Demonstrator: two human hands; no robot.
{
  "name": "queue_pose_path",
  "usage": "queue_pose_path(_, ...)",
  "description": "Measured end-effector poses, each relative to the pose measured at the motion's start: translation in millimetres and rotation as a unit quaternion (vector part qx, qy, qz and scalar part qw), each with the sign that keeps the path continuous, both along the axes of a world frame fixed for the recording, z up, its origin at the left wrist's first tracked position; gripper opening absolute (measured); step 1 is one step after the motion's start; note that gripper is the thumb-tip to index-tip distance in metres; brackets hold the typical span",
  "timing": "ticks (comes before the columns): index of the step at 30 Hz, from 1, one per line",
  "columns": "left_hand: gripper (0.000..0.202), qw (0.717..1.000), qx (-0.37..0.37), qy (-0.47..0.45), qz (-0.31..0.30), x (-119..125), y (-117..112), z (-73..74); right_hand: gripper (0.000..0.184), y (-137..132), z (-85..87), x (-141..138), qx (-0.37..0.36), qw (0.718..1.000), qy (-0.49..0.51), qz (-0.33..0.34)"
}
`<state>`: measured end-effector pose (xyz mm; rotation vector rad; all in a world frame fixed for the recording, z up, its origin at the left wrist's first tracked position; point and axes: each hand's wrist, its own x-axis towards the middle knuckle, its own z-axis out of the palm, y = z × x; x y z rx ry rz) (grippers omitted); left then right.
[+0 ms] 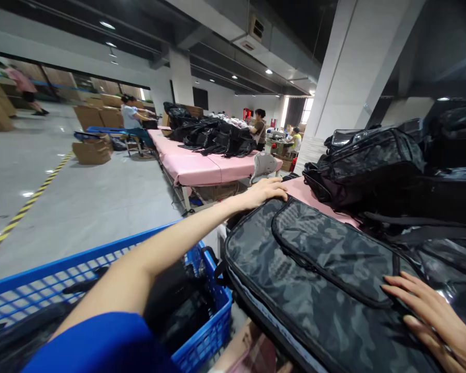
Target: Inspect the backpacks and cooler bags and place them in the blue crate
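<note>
Our left hand (264, 190) flat on camo backpack (318, 280) far edge, frame centre, our right hand (435, 318) spread flat lower right, nothing pinched, blue crate (101, 259) lower left.

I see a short blue sleeve (104, 344) on the left arm, forearm bare below it. Left hand (264, 191) and right hand (437, 316): no gloves, rings, watch etc.

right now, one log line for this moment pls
left hand flat on far edge of camo backpack | right hand flat on its near side | blue crate beside | pink table behind
</note>
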<state>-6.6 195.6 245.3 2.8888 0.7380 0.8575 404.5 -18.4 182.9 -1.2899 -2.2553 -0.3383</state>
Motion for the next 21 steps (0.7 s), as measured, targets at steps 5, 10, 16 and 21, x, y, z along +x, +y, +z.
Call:
queue_pose_path(5,0.033,0.992,-0.011,0.109,0.063,-4,-16,44.0,0.037,-6,-10.7,-7,0.002,0.999,0.022,0.031)
queue_pose_path(10,0.050,0.982,-0.035,0.184,-0.032,61,-50,35.8,0.040,-2,-13.4,10,0.029,0.998,-0.019,0.047)
queue_pose_path(16,0.054,0.979,-0.026,0.196,0.045,114,-48,5.8,0.044,-8,41.1,-60,0.127,0.976,-0.160,0.074)
queue_pose_path(21,0.052,0.977,-0.012,0.200,0.077,117,-41,4.7,0.026,8,54.4,-171,0.054,0.952,-0.248,0.169)
